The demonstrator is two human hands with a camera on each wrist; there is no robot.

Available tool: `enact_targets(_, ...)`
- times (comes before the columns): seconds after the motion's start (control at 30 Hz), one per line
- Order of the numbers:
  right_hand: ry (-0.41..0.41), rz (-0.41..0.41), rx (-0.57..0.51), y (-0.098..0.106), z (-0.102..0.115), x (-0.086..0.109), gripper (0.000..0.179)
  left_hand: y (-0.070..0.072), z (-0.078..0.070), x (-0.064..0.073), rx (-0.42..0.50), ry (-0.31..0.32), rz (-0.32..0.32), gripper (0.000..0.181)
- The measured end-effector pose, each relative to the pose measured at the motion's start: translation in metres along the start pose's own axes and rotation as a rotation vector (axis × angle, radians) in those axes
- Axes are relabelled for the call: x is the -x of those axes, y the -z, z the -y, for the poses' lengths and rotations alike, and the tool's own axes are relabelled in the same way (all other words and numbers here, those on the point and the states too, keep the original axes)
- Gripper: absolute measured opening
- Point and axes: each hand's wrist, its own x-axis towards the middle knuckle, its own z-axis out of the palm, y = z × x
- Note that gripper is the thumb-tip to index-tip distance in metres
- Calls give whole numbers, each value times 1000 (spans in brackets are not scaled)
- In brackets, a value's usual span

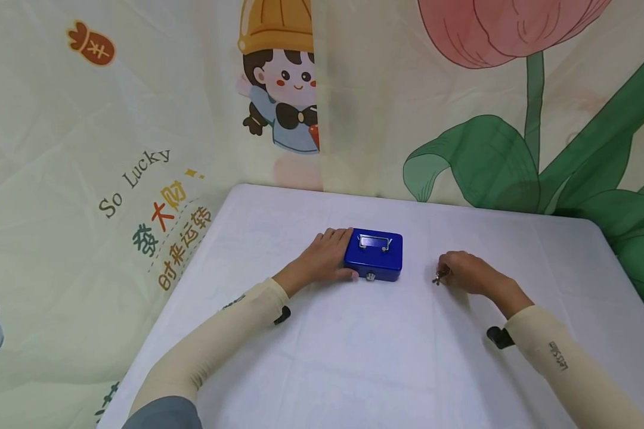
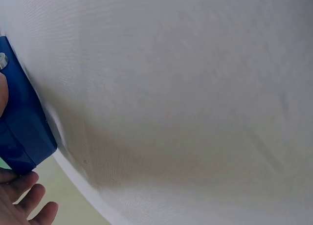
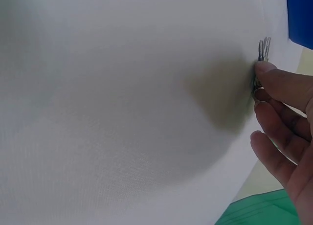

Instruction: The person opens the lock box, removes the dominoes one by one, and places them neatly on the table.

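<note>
A blue metal cash box point(image 1: 374, 255) with a silver lid handle and a front lock point(image 1: 371, 276) sits on the white table. My left hand point(image 1: 330, 256) holds it by its left side, thumb on the front face near the lock. In the left wrist view the fingers point(image 2: 29, 198) are loosely bent at the box's end point(image 2: 24, 117). To the right of the box my right hand point(image 1: 468, 271) pinches a small bunch of keys point(image 3: 264, 49) on a ring point(image 3: 261, 95) between thumb and fingers. The keys stay low over the cloth, apart from the box.
A white cloth point(image 1: 322, 369) covers the table, whose far edge meets a printed backdrop point(image 1: 365, 149) with a flower and a cartoon figure. A dark wrist camera point(image 1: 499, 338) sits under the right sleeve, and another point(image 1: 282, 315) under the left.
</note>
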Motion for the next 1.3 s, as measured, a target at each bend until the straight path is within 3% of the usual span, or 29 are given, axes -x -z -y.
enact_targets(0.23,-29,35,-42,2,0,-2,10,0,1,-1,19,-5,-7,111)
enact_targets(0.63,-6,52,-24,4,1,-3,22,1,1,-1,30,-4,-1,111)
enact_targets(1.3,-41,43,-40,3,-4,4,10,0,0,-2,30,-11,-5,111)
